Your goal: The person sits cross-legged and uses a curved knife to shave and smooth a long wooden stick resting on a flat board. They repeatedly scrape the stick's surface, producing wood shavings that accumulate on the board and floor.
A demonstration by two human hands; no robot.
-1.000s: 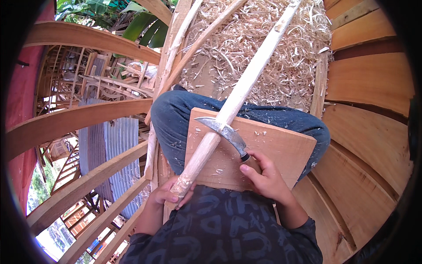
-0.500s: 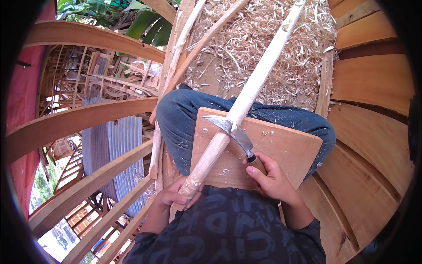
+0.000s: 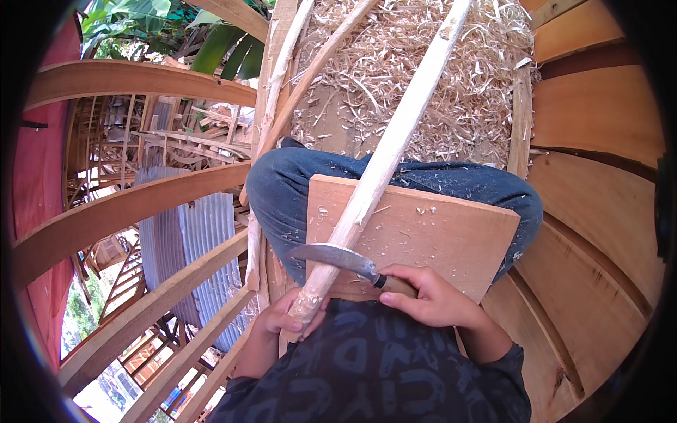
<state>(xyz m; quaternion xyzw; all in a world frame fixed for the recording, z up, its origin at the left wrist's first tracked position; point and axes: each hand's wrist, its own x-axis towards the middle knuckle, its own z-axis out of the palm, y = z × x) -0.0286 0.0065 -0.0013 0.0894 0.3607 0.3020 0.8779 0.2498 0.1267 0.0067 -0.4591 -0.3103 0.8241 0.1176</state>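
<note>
A long, pale peeled wooden pole (image 3: 384,158) slants from my lap up to the far right. My left hand (image 3: 285,315) is wrapped round its near end. In my right hand (image 3: 427,296) is the wooden handle of a curved knife (image 3: 338,258) with a broad, sickle-like blade. That blade lies across the pole, not far above my left hand. Beneath the pole, a flat wooden board (image 3: 430,236) rests on my crossed legs, with a few small shavings on it.
Curly wood shavings (image 3: 465,106) heap on the floor ahead. Thin wooden strips (image 3: 310,77) lean at the left, beside curved wooden rails (image 3: 141,194). Beyond the rails are corrugated metal sheets (image 3: 204,240) and piled lumber. A plank wall (image 3: 592,204) stands at the right.
My right hand has drawn the knife down along the pole toward me, from the board's far edge to near my left hand. The left hand keeps its hold.
</note>
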